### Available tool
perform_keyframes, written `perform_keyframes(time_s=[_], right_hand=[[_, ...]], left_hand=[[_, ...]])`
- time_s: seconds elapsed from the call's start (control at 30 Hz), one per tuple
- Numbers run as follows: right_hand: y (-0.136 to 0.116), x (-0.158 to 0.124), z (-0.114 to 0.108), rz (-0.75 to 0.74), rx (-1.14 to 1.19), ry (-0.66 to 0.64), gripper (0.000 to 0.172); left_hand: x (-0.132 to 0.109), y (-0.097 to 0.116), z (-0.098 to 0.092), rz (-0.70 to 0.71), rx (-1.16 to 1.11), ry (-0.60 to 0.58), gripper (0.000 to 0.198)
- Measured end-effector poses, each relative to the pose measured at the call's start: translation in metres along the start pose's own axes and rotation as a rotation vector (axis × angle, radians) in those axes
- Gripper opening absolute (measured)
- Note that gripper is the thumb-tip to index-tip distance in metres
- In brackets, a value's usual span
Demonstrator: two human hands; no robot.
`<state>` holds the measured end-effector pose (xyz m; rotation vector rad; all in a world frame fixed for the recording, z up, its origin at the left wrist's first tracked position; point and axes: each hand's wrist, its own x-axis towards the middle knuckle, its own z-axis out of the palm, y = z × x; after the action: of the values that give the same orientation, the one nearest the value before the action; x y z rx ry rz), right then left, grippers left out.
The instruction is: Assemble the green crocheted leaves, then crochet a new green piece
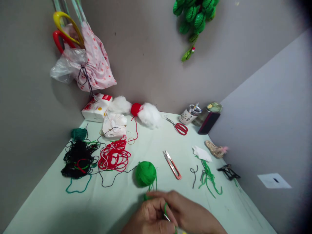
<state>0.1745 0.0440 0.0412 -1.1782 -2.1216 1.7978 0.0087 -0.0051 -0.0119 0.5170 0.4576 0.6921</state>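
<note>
My two hands are close together at the bottom middle, overlapping. My left hand (149,216) is closed, its curled fingers pinching green yarn (165,208). My right hand (185,209) lies behind and to the right, fingers stretched past the left one. Between them shows the thin metal shaft of what looks like a crochet hook (167,217), with a bit of yellow lower right; my right hand appears to hold it, though its grip is partly hidden. Just beyond my fingertips sits a green yarn ball (145,174), its strands running down to my hands.
Orange-handled thread snips (172,165) and red-handled scissors (177,125) lie on the table. Left are tangled black yarn (79,159) and red yarn (114,155). White stuffing (149,115), a pen cup (189,115) and a dark phone-like slab (209,123) stand at the back. Green yarn scraps (207,175) lie right.
</note>
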Motion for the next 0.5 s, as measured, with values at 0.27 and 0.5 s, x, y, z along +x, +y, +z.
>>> perform_keyframes(time_s=[0.27, 0.5], right_hand=[[0.036, 0.035, -0.028, -0.056, -0.257, 0.739, 0.051], [0.004, -0.013, -0.01, -0.32, -0.468, 0.692, 0.039]], left_hand=[[0.002, -0.006, 0.003, -0.041, -0.034, -0.062, 0.055], [-0.012, 0.024, 0.015, 0.067, -0.147, 0.023, 0.035]])
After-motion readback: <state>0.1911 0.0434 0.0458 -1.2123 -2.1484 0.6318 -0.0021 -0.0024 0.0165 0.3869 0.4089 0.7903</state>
